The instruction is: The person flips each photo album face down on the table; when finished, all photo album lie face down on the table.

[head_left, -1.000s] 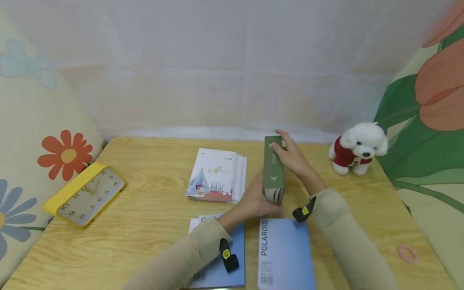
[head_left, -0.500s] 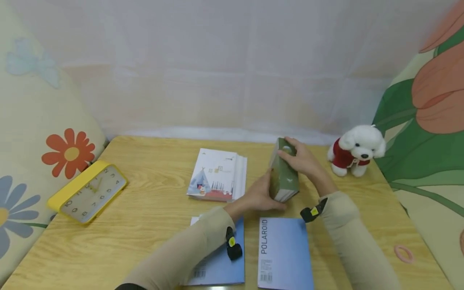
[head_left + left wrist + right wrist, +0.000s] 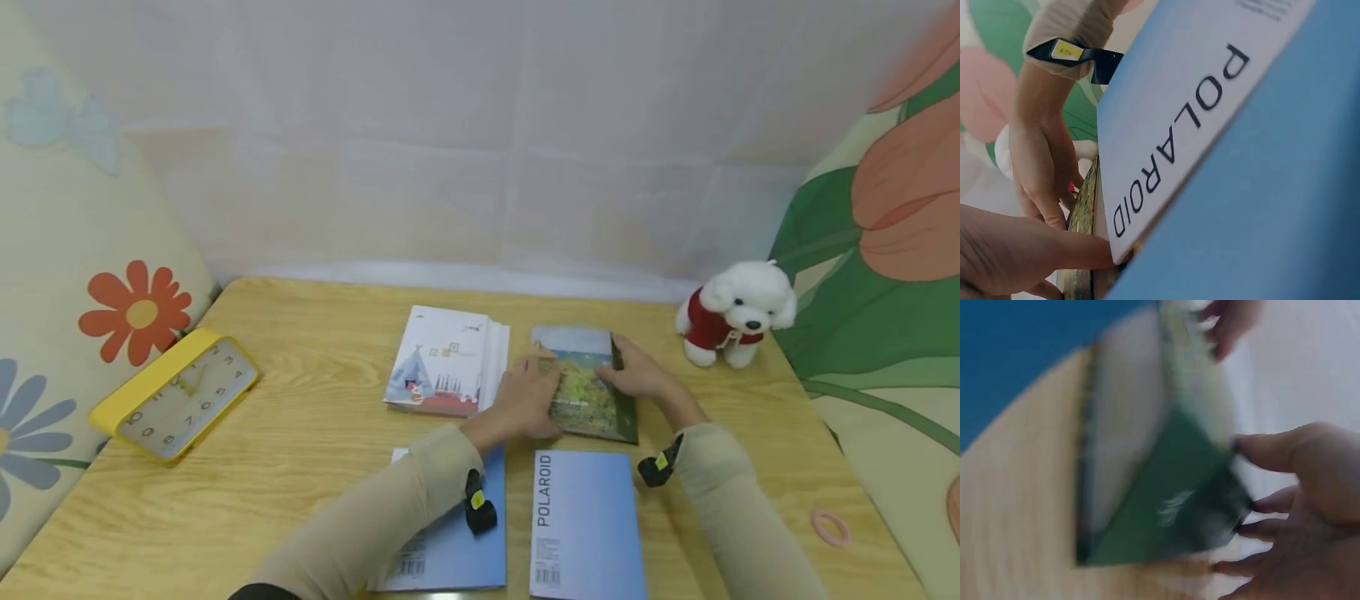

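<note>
A thick book [image 3: 581, 400] with a green spine and a landscape cover lies cover up between both hands in the head view. My left hand [image 3: 525, 396] grips its left side, fingers over the cover and thumb toward the near edge. On the right, my right hand [image 3: 637, 367] holds the spine side, thumb on the cover and fingers along the spine. The right wrist view is blurred; it shows the green spine [image 3: 1154, 506] beside the right hand's [image 3: 1322, 500] fingertips. Part of the left hand [image 3: 1022, 256] shows at the book's edge in the left wrist view.
White picture-covered books [image 3: 442, 358] lie stacked left of the hands. Nearer stand two blue items, one a POLAROID-labelled one [image 3: 588, 533], the other [image 3: 476, 554] partly under the left forearm. A yellow clock [image 3: 187, 392], plush dog [image 3: 738, 317] and pink ring [image 3: 847, 532] are around.
The book has turned from spine up to cover up, its spine swinging to the right and down. My right hand has moved right and nearer with it; the left has stayed at its left side.
</note>
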{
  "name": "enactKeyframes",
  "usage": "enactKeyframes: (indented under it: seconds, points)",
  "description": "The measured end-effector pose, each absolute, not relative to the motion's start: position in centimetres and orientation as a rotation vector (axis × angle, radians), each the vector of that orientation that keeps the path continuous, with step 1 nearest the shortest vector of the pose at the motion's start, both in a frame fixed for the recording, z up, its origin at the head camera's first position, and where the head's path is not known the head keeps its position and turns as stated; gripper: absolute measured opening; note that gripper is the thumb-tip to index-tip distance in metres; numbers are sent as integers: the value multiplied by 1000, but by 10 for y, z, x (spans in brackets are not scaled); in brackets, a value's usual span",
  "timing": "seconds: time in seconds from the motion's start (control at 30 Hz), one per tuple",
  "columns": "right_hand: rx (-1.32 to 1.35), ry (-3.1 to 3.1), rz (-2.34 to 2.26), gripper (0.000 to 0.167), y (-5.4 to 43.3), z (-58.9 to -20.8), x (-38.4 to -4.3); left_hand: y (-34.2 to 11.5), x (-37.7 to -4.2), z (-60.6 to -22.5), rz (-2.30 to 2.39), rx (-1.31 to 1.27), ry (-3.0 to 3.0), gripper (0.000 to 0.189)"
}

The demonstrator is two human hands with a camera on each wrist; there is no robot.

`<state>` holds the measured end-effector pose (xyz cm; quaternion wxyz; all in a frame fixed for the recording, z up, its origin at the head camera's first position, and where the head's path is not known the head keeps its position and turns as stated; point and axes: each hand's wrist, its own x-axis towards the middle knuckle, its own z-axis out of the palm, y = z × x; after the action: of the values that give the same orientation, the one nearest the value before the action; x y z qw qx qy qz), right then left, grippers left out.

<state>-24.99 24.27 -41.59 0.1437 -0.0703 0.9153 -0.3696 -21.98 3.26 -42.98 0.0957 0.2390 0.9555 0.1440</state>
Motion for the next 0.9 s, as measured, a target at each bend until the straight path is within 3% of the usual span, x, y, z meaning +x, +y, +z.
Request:
enactKeyframes:
  seconds: [0.17, 0.33, 0.6, 0.77, 0.9]
  points:
    - [-247, 2583, -1029, 72, 239, -428, -243, 29, -214, -428, 285, 762, 2822, 94]
    - [-281, 2698, -901, 70, 233, -418, -243, 7, -218, -409, 372, 873, 2602, 101]
    - [-434, 2795, -968, 74, 179, -369, -253, -98, -234, -358, 731, 839, 2632, 103]
    - [-445, 2715, -1035, 77, 121, -366, -267, -164, -225, -380, 989, 689, 2696, 118]
    - [-429, 2678, -1028, 76, 82, -384, -290, -187, -216, -409, 1020, 477, 2683, 128]
